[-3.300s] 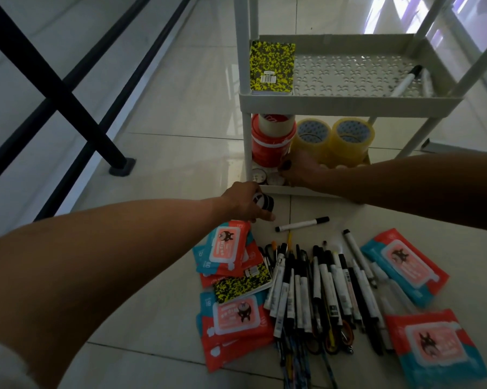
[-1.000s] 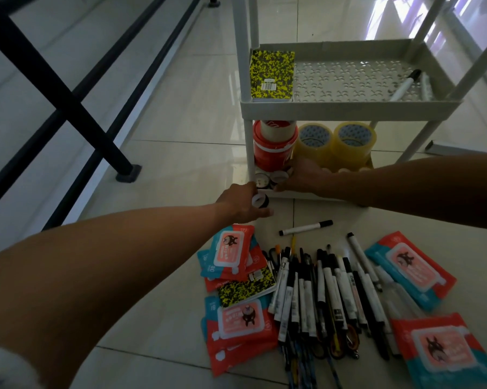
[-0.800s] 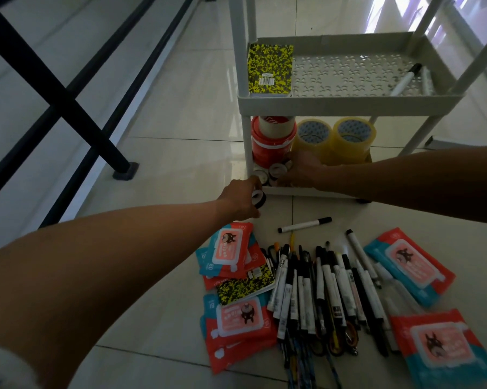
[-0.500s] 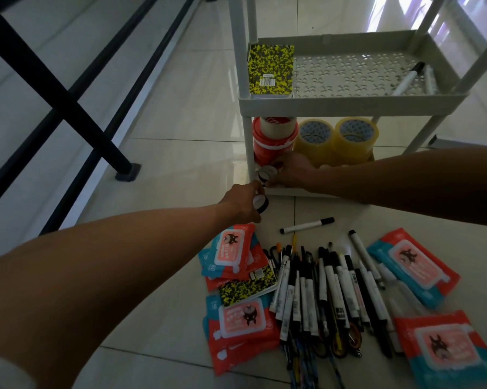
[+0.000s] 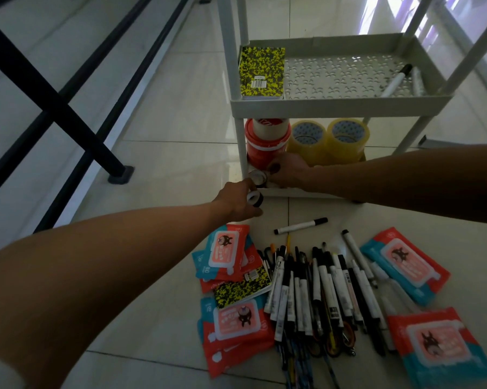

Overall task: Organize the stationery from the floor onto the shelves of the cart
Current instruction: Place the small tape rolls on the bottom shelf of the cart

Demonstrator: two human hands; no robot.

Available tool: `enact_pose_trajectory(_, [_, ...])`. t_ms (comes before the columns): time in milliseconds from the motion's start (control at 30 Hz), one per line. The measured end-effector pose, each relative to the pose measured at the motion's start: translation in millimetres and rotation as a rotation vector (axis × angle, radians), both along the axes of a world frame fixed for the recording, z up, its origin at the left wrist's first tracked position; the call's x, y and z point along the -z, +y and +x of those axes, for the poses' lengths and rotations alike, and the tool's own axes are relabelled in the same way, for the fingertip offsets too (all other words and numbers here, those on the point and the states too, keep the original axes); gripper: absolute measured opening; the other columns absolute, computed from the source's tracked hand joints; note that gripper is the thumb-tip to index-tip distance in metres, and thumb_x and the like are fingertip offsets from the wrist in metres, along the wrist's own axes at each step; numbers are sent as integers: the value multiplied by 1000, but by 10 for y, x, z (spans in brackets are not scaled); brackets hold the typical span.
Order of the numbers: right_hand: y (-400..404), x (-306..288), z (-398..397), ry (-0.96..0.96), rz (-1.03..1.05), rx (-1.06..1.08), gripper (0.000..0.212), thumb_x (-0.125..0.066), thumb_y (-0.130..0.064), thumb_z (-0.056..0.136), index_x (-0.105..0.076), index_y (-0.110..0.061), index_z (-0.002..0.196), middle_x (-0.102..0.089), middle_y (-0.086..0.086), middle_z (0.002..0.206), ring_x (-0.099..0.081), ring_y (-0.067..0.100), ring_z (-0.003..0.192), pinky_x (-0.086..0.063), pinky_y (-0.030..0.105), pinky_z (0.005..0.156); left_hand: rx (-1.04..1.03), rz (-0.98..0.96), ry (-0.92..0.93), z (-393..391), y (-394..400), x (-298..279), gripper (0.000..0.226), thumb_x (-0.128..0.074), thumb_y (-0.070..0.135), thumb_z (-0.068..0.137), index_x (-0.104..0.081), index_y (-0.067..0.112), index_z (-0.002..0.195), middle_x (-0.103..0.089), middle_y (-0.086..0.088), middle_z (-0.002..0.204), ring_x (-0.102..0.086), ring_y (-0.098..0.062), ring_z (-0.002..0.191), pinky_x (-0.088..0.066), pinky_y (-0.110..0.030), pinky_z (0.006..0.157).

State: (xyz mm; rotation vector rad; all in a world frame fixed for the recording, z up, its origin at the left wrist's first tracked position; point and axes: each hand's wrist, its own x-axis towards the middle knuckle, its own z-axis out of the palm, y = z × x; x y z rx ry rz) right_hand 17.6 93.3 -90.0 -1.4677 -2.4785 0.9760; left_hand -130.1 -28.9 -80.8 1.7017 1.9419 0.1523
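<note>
My left hand [image 5: 236, 202] grips a small black-and-white tape roll [image 5: 255, 198] just in front of the white cart [image 5: 340, 101]. My right hand [image 5: 288, 171] reaches into the cart's bottom shelf and pinches another small tape roll [image 5: 258, 176] at its front left corner. Behind it stand a red tape stack [image 5: 266, 141] and two yellow tape rolls [image 5: 327, 140]. A yellow-black notebook [image 5: 262, 71] and a marker [image 5: 395, 81] lie on the shelf above. On the floor lie several markers and pens [image 5: 320, 287], a lone marker [image 5: 299, 226], wipe packs [image 5: 225, 255] and a second notebook [image 5: 240, 290].
A black metal railing [image 5: 54, 108] with a foot [image 5: 120, 175] runs along the left. More wipe packs [image 5: 405, 263] lie on the floor tiles at the right. Scissors [image 5: 334, 339] sit among the pens.
My right hand has shifted small tape rolls at the bottom shelf's front left corner. My left hand has risen from the floor toward the cart with its small roll.
</note>
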Motion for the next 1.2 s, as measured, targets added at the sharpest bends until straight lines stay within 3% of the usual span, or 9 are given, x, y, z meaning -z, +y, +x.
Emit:
enact_pose_trajectory(200, [23,-167,125,149,-267,-41,23,-70,-35,90,-70,-13,98,-75,1,81,-70,10,67,-51,18,51,-62,107,11,92,58,-106,67,-88,40,71,-57,13,125,-63,-11,120,-61,-28,107,-54,-36,83])
enact_pose_trajectory(300, [27,-259,167,130,-400,-113,26,-72,-39,88,-72,-15,96,-77,-1,81,-70,9,71,-50,18,54,-123,182,-21,125,77,-107,65,-90,35,70,-57,12,122,-65,-9,115,-65,-25,102,-48,-28,74])
enact_pose_trajectory(433, [55,-271,282,208,-451,-39,24,-75,-22,88,-70,-3,102,-75,18,92,-68,24,78,-56,33,69,-124,261,-81,205,83,-114,71,-90,29,69,-53,11,126,-66,-10,121,-65,-27,107,-54,-30,85])
enact_pose_trajectory(500, [96,-299,341,244,-492,11,20,-74,-16,88,-69,-1,100,-74,15,82,-68,21,69,-57,29,63,-122,283,-103,248,90,-104,73,-88,25,72,-48,9,132,-64,-12,125,-65,-29,110,-54,-31,88])
enact_pose_trajectory(600, [188,-308,413,224,-425,211,20,-76,-20,87,-73,-3,95,-73,7,71,-64,12,51,-52,22,49,-51,217,-89,312,88,-70,69,-77,21,81,-40,8,137,-54,-15,134,-60,-31,115,-54,-34,88])
enact_pose_trajectory(733, [248,-236,474,268,-347,369,26,-75,-22,87,-72,2,98,-73,14,82,-60,15,54,-49,21,45,147,86,111,337,95,14,49,-63,36,94,-48,6,130,-38,-18,143,-57,-34,114,-52,-38,89])
enact_pose_trajectory(933, [230,-116,413,232,-246,408,28,-78,-26,84,-71,-1,93,-74,17,87,-69,24,66,-61,33,62,127,-24,120,324,186,128,56,-53,51,97,-50,12,137,-35,-14,148,-50,-33,126,-47,-41,104])
enact_pose_trajectory(1000, [208,-84,391,229,-231,418,22,-78,-25,84,-70,-5,88,-74,17,87,-73,29,78,-63,40,71,128,-45,123,319,205,159,58,-52,52,97,-50,10,137,-38,-16,144,-50,-34,125,-48,-41,103])
enact_pose_trajectory(1200, [221,-10,363,184,-204,405,20,-79,-28,82,-69,-12,85,-73,15,90,-72,27,81,-62,43,75,130,-49,154,324,204,185,79,-59,56,92,-35,3,145,-34,-21,147,-51,-35,124,-51,-42,97])
